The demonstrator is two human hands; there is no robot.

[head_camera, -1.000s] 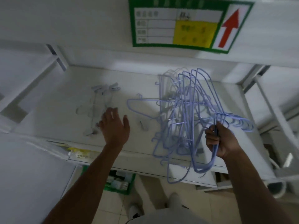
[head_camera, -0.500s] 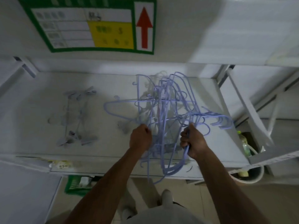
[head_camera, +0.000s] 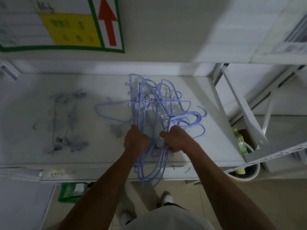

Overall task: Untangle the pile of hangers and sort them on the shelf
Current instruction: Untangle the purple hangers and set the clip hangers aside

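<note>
Tangle of blue wire hangers [head_camera: 154, 112] on the shelf [head_camera: 103, 153], right of centre, lower loops hanging past the front edge. Left hand [head_camera: 135, 141] closed on wires at the tangle's near left side. Right hand [head_camera: 177, 140] closed on wires at its near right side, just beside the left. Grey clip hangers [head_camera: 66, 122] lying flat toward the shelf's left end, well apart from the tangle. Green-framed sign [head_camera: 66, 24] with red arrow on the wall above the back edge.

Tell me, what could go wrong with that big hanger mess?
Both hands, left and right, grip the tangle. Its loops hang past the shelf edge, so freed hangers might drop to the floor. A hard pull could also drag the single hanger caught at its left.
</note>
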